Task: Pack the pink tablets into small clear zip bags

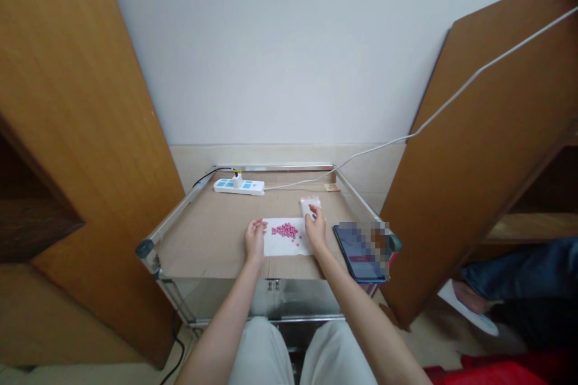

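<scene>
A heap of small round pink pieces (287, 230), like beads or pills, lies on a white sheet of paper (277, 248) in the middle of the cardboard-covered tabletop (203, 234). My left hand (256, 239) rests at the paper's left edge, its fingers loosely bent and apart, holding nothing I can see. At the right edge is my right hand (316, 228), open, with thumb and fingers curved and spread. Just beyond its fingertips lies a small white, partly clear packet (309, 200), partly hidden by the fingers.
A white power strip (239, 186) with a plug lies at the back left; its white cord (374, 148) rises to the right. A phone (359, 252) lies at the right edge. Wooden panels flank the metal-framed table. Another person's foot (472, 298) shows at lower right.
</scene>
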Demonstrator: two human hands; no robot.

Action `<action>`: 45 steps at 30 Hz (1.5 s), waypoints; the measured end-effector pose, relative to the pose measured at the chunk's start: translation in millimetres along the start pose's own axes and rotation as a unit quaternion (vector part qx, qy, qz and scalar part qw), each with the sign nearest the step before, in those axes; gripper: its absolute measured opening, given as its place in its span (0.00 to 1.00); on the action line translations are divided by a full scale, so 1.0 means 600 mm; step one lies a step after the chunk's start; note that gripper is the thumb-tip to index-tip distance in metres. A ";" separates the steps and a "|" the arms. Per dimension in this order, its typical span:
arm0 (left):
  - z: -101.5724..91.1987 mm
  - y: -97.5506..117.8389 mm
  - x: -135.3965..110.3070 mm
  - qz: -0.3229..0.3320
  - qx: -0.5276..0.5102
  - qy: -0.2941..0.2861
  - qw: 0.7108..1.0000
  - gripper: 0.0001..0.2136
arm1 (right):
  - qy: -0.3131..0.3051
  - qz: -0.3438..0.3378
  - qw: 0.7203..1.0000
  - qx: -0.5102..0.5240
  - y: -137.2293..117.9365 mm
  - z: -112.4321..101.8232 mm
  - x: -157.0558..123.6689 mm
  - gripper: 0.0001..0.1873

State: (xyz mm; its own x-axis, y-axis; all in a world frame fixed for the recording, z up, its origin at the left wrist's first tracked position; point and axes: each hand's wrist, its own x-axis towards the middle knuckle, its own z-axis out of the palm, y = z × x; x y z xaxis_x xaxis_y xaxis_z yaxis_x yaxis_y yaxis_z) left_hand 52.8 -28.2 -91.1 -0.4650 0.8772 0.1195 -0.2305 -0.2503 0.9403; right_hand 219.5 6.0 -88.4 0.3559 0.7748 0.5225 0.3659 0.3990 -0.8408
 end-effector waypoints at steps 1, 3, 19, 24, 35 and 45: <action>0.000 -0.001 0.005 -0.002 0.002 0.005 1.000 0.08 | -0.005 -0.004 1.000 0.006 0.001 -0.001 -0.006 0.17; -0.002 -0.003 0.018 -0.008 0.004 0.004 1.000 0.08 | -0.015 -0.016 1.000 0.009 0.002 -0.002 -0.014 0.16; -0.018 -0.012 0.032 -0.037 0.007 -0.041 0.998 0.07 | -0.051 -0.016 0.998 -0.015 -0.006 -0.009 -0.027 0.13; -0.020 -0.011 0.029 -0.040 0.007 -0.053 0.998 0.07 | -0.050 -0.014 0.999 -0.017 -0.014 -0.011 -0.027 0.13; -0.021 -0.011 0.029 -0.039 0.010 -0.062 0.997 0.07 | -0.055 0.001 0.998 -0.010 -0.015 -0.009 -0.027 0.13; -0.021 -0.011 0.030 -0.040 0.009 -0.063 0.997 0.07 | -0.030 0.020 0.999 0.010 -0.007 -0.009 -0.021 0.13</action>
State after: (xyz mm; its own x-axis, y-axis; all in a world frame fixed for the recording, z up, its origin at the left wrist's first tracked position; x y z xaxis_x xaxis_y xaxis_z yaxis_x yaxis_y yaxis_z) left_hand 35.1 -16.2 -99.5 -0.3344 0.9389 0.0816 -0.2472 -0.1710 0.9538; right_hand 218.0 -8.0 -90.9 0.3173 0.8183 0.4792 0.3352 0.3759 -0.8639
